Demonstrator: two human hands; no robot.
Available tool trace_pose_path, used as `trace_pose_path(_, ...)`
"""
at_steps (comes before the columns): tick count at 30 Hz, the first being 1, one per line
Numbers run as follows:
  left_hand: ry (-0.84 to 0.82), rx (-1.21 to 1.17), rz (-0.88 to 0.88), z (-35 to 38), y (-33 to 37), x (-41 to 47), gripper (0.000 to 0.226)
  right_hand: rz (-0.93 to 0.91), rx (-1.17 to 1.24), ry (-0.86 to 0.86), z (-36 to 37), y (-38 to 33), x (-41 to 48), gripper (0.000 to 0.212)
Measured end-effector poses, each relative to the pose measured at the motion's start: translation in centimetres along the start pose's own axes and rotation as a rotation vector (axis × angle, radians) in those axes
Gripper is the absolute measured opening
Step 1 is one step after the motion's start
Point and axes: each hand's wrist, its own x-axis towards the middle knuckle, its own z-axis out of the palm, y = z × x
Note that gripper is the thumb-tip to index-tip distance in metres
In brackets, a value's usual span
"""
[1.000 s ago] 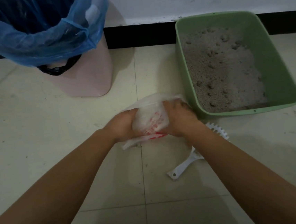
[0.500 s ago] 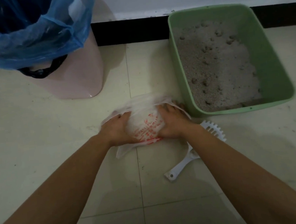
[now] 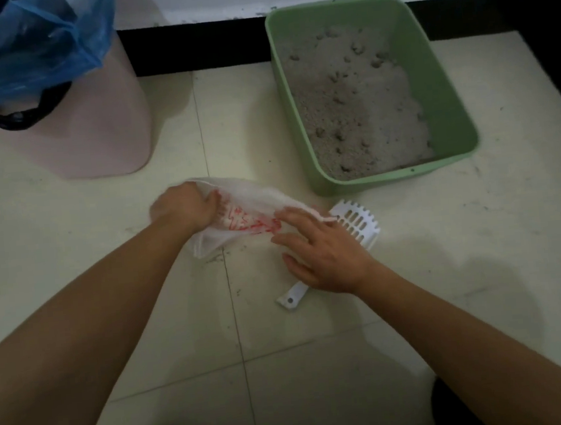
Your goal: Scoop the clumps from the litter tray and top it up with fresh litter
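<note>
A white, red-printed plastic bag [image 3: 254,203] is gripped at its bunched end by the left hand [image 3: 186,209]. The right hand [image 3: 324,256] is held open, fingers spread, over the bag's other end and the white litter scoop [image 3: 357,220], seemingly touching both. The green litter tray [image 3: 441,77], clumps unscooped, is seen at 1 o'clock.

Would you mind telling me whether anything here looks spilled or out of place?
Only small things: a few dark specks lie on the floor beside the white bag, perhaps spilled litter. The scoop lies flat, partly beneath the right hand.
</note>
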Motion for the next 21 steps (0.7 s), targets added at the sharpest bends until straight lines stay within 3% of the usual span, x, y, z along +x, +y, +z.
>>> trace_pose_path(3, -0.034, -0.082, -0.137, 0.0, 0.7, -0.1, 0.054, -0.045, 0.016, -0.021, -0.4, -0.5, -2.3, 0.035)
trace_pose_path(5, -0.043, -0.108, -0.194, -0.1, 0.5, -0.5, 0.052, -0.07, -0.053, -0.223, -0.7, -0.3, -3.1, 0.046)
trace_pose_path(7, -0.033, -0.102, -0.145, 0.0, 0.2, -0.7, 0.059, -0.059, -0.108, -0.435, -0.3, 0.0, -3.3, 0.051)
trace_pose_path(9, -0.021, -0.061, -0.07, -0.4, 0.3, -0.8, 0.064, -0.048, -0.135, -0.504, 0.0, 0.1, -2.7, 0.035)
trace_pose_path(12, 0.104, 0.061, 0.05, -1.9, 0.8, -1.1, 0.061, -0.024, -0.154, -0.45, -0.7, -0.1, -0.1, 0.015)
trace_pose_path(15, 0.251, 0.136, 0.167, -3.7, 0.9, -1.6, 0.056, 0.098, -0.052, -0.353, -2.9, -0.4, 3.6, 0.028)
trace_pose_path(18, 0.34, 0.071, 0.162, -4.5, 0.1, -1.8, 0.057, 0.294, 0.172, -0.247, -7.1, -0.3, 6.8, 0.031)
trace_pose_path(21, 0.436, -0.022, 0.148, -5.2, 0.1, -2.1, 0.053, 0.478, 0.388, 0.027, -11.2, 1.2, 9.0, 0.032)
